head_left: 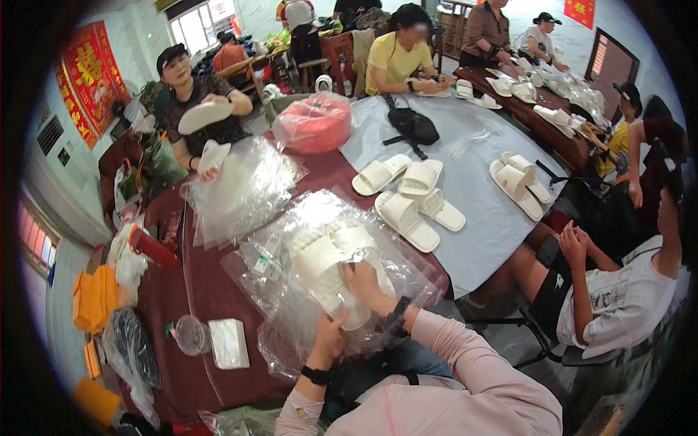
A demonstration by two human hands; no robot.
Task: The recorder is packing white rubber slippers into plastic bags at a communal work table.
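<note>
A pair of cream slippers lies over a pile of clear plastic bags on the table in front of me. My left hand grips the near end of the left slipper, its thumb on the sole. Against the other slipper rests my right hand, fingers bent at its edge near the strap; the hand hides part of that slipper. Whether the slippers are inside a bag or only on top cannot be made out through the shine.
More cream slippers sit on the grey cloth, near a black waist bag. Across the table a person holds a slipper by a bag stack. Left are a red flask and a tissue pack. Someone sits right.
</note>
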